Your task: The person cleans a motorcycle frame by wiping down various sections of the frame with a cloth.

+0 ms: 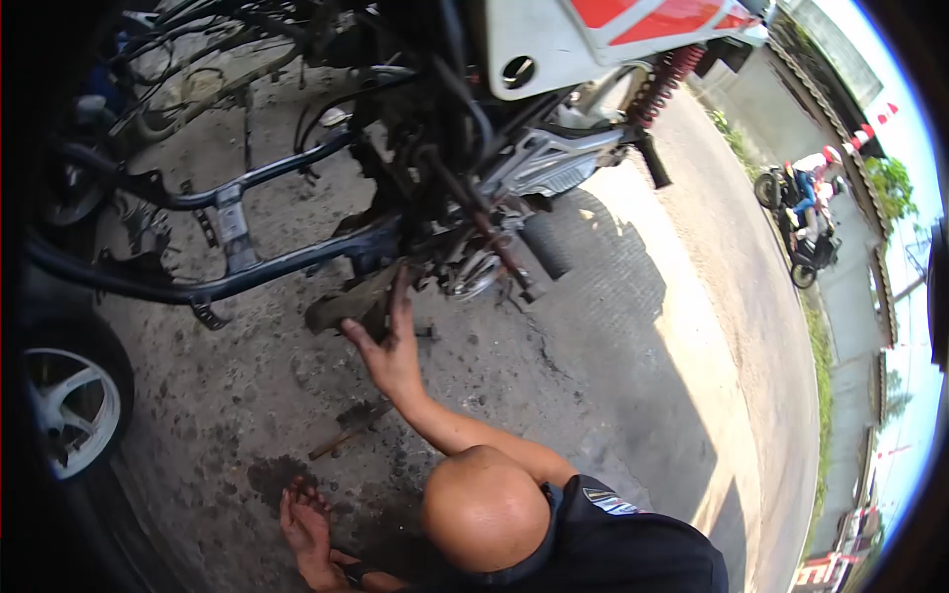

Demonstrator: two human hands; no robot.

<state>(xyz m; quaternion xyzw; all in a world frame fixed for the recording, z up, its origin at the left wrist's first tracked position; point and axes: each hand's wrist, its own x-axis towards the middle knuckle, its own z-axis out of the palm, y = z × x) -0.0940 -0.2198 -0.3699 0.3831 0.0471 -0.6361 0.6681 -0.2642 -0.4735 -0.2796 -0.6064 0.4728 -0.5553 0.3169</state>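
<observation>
My right hand reaches up to the underside of a stripped motorcycle frame. Its thumb and outstretched fingers lie on two sides of a grimy grey-brown metal part, which joins or rests near the dark mechanism above it. Part of that piece is hidden by the fingers. A bare knee in dark clothing covers some of the arm. At lower left, dirt-tipped digits show beside a black strap; whether they belong to my left hand or a foot is unclear.
A rusty rod lies on the stained concrete. At left is a wheel with white spokes. White-and-red bodywork and a red shock spring sit above right. Two riders on a motorcycle are by the far wall.
</observation>
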